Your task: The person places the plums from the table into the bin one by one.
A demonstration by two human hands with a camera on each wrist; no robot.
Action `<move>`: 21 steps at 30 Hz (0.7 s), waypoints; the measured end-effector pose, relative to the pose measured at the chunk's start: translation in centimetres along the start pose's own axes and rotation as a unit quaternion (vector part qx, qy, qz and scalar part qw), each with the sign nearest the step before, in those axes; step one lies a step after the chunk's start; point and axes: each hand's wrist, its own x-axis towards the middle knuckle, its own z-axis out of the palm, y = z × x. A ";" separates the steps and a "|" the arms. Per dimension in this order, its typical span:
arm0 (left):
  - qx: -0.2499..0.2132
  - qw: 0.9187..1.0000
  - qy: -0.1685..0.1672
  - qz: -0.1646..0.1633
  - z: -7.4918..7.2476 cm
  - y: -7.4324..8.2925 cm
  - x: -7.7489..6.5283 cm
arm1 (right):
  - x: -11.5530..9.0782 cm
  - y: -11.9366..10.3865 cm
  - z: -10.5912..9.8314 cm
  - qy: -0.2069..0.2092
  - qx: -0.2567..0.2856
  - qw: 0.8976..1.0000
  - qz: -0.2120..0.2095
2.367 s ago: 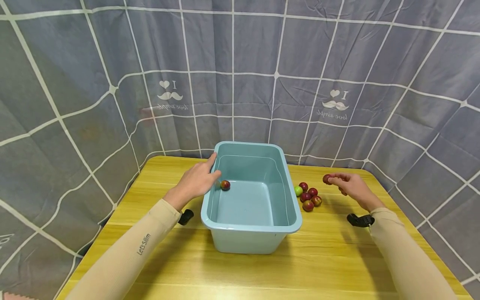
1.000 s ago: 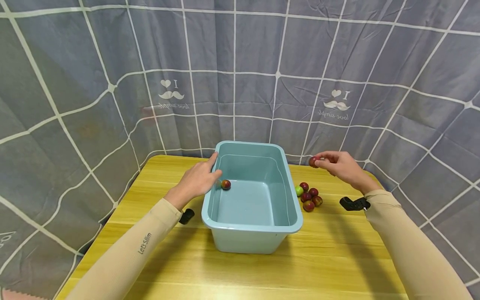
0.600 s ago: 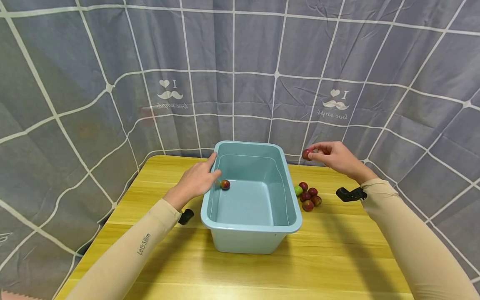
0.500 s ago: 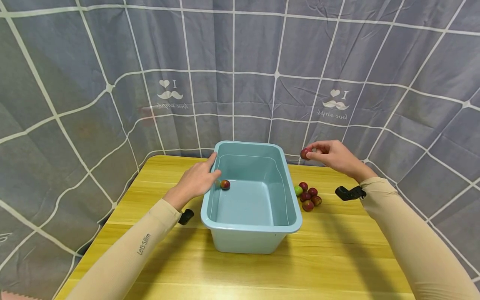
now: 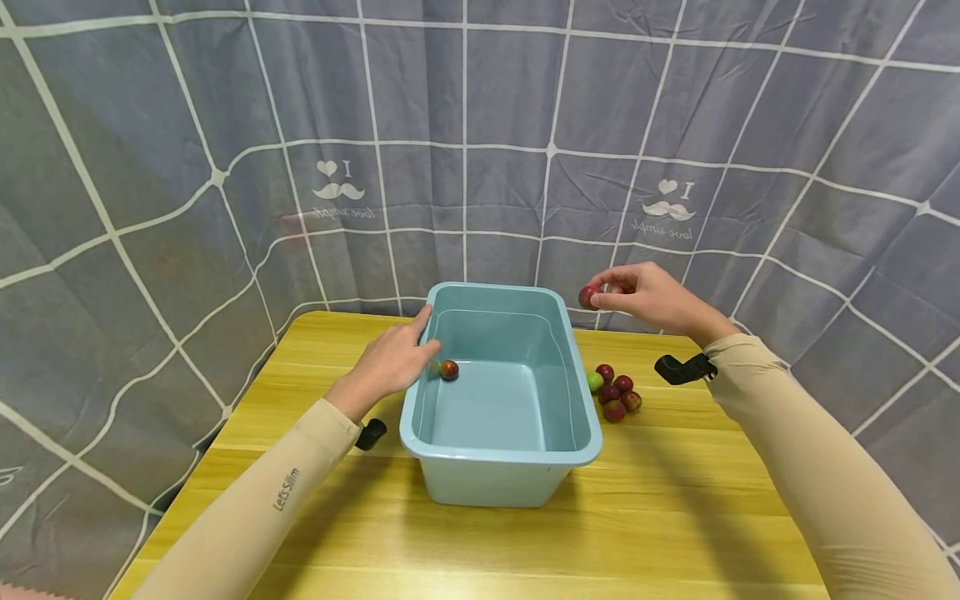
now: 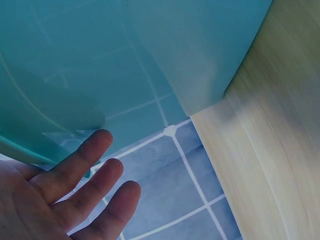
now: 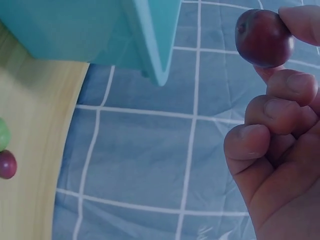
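- And here's the right hand, thumb and fingertip pinching a round, dark-red, smooth-skinned fruit, the other fingers curled towards the palm!
- That fruit hangs raised in the fingers, outside the right rim of the light-blue, rectangular plastic tub.
- Over to the left hand: fingers fairly straight and relaxed, index laid along the left rim, thumb over its edge, no fruit in them.
- Tally inside: one small, round, red-and-orange fruit, on the tub's floor near that left thumb.
- Outside, below the right fingers and nearer the body, sit five round red fruits and one round, bright-green fruit, bunched beside the tub on the yellowish wooden desk.
- Early going, I'd judge: one in, one in the fingers, six on the desk.
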 end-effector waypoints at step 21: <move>-0.007 1.000 -0.001 0.002 -0.1 -0.1 0.0 | 2.3 -3.7 -0.3 -0.063 -0.024 0.997 -0.029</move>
